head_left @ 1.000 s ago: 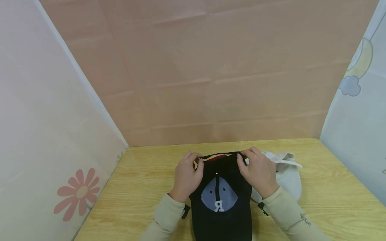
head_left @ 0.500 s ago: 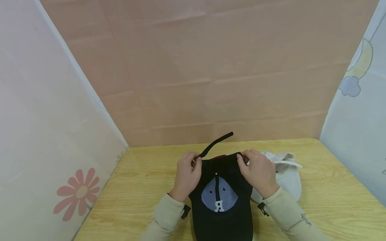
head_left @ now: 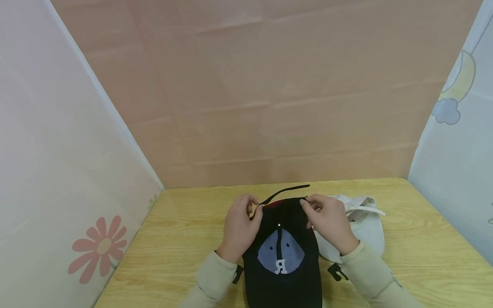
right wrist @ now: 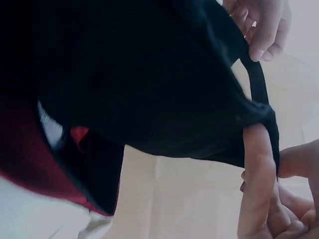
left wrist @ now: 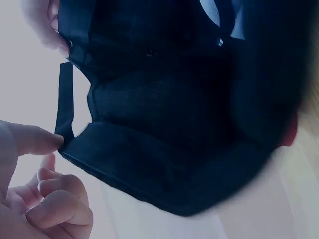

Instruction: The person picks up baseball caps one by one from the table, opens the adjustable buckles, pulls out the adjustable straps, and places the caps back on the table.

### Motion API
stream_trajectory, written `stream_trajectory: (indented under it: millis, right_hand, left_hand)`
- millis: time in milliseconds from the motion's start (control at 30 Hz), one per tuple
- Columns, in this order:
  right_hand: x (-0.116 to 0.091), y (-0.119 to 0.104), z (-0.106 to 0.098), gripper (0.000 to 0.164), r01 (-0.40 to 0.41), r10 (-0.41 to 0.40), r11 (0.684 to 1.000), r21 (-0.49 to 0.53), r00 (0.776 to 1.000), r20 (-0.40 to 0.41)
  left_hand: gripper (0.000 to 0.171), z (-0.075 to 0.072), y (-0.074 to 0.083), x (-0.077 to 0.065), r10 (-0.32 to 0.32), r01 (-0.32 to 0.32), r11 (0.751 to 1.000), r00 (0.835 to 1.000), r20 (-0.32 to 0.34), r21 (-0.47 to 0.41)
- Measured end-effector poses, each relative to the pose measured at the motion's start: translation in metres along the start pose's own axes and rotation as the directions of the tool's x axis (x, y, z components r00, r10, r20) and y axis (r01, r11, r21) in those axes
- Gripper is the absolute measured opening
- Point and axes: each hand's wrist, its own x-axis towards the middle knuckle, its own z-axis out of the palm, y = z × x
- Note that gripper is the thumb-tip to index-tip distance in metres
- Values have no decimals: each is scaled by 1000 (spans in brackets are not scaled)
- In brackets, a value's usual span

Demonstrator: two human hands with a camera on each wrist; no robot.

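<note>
A black cap (head_left: 283, 288) is tipped with its inside toward me, showing a blue patch (head_left: 265, 256) and a white reversed letter. My left hand (head_left: 242, 224) pinches the left corner of the back opening, where the black strap (head_left: 286, 189) starts. That strap's free end sticks out to the right, above the opening. At the right corner, thumb and fingers of my right hand (head_left: 331, 220) pinch the cap's edge. In the left wrist view the strap (left wrist: 65, 97) spans most of the gap between both hands. Red fabric (right wrist: 30, 144) shows beyond the black cap in the right wrist view.
A white cap (head_left: 369, 235) lies on the wooden table (head_left: 423, 239) at the right, partly behind my right hand and the black cap. A beige backdrop (head_left: 269, 107) rises behind the table, and printed sheets (head_left: 104, 171) stand at both sides.
The strap ran across the opening between both hands, then its right end came loose and sprang upward. It has since dropped lower. My right hand has shifted slightly along the right corner.
</note>
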Motion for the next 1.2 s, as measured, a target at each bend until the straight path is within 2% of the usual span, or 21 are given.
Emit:
stream_trajectory:
  millis: [100,167,300,433,567,633,733,1000,1200]
  right_hand:
    - [-1,-3,-2,23,-65,62,994,84,997,38]
    - [-1,-5,-4,23,-105,96,984,146,993,67]
    - [-2,-11,-5,25,-172,140,943,284,982,131]
    - [-3,-18,-4,27,-235,170,891,388,966,195]
    - [-4,-21,-2,25,-266,178,857,441,956,232]
    - [-5,-22,-1,25,-267,172,853,449,955,241]
    - [-5,-22,-1,25,-257,153,858,445,954,257]
    - [-4,-22,-1,24,-216,119,899,381,958,261]
    - [-3,-20,-2,31,-217,103,907,362,946,309]
  left_hand:
    - [15,-1,7,-2,67,-66,998,997,42,-20]
    - [16,-1,12,-4,110,-107,994,988,112,-32]
    - [20,0,20,-7,160,-155,987,947,278,-39]
    - [32,4,27,-8,153,-155,988,911,384,-26]
    - [34,8,30,-8,121,-125,992,892,436,-20]
    - [29,11,29,-8,124,-125,992,889,440,-28]
    - [23,15,27,-9,142,-136,990,895,423,-44]
    - [25,20,28,-10,146,-134,989,914,379,-59]
    - [29,19,29,-10,152,-128,987,934,322,-95]
